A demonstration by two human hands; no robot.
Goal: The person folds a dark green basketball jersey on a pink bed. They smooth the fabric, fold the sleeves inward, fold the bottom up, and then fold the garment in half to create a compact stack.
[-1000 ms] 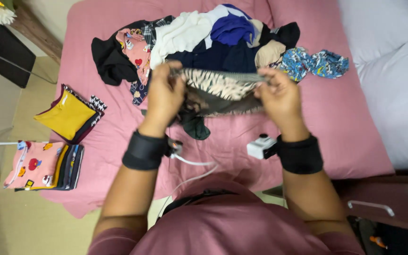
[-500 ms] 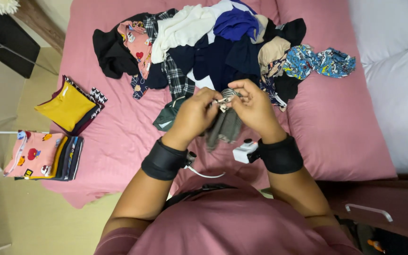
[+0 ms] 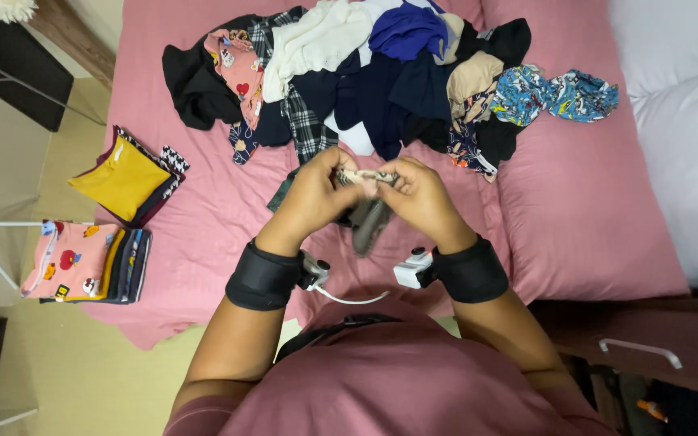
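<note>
**Small patterned garment being folded above the bed**

Both hands meet over the middle of the bed [image 3: 203, 242], in front of the heap of unsorted clothes [image 3: 381, 73] that lies along its far edge. The left hand [image 3: 313, 198] and the right hand [image 3: 418, 198] are pressed close together, their fingers pinched tight on a small patterned garment [image 3: 365, 176], brown and cream, bunched between them. A grey part of it hangs down below the hands [image 3: 369, 226], clear of the pink cover.

By the look of it, the step in hand is the fold itself: the cloth has been gathered in to a narrow bundle but is not yet flat or laid down. The next move would seem to call for squaring the loose hanging end against the held part, keeping both pinches firm so the bundle does not fall open.

At the bed's left edge lie two piles of folded clothes: one topped with yellow [image 3: 123, 178], and nearer the near-left corner, one topped with a pink printed piece [image 3: 74, 262].
</note>
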